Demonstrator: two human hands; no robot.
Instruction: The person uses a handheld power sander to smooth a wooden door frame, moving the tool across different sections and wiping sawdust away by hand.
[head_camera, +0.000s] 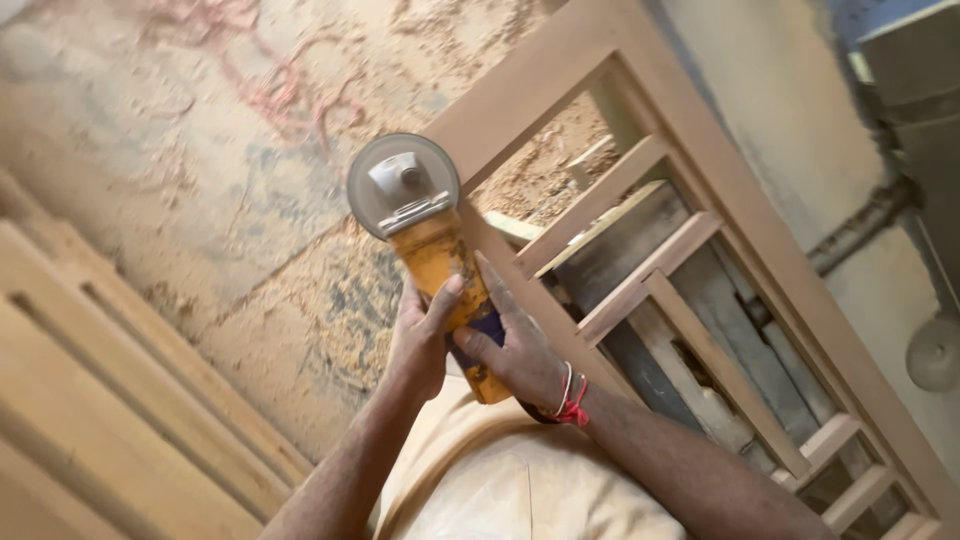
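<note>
Grinder: a yellow angle grinder (440, 262) with a round grey sanding disc (403, 186) at its head; held in the air over the left rail of a wooden frame (520, 95), disc facing up toward the camera
Left hand: the left hand (420, 340) is wrapped round the grinder's body from the left side; thumb laid across the yellow casing
Right hand: the right hand (515, 345) is closed round the rear of the body from the right; forefinger stretched along the casing; red and white threads (570, 400) circle the wrist
Frame: pale wood with crossbars; it lies slantwise over a dusty floor (180, 180)
Floor: strewn with sawdust; faint red scribbles near its top edge
Planks: grooved boards (90, 400) at the lower left corner of the floor
</note>
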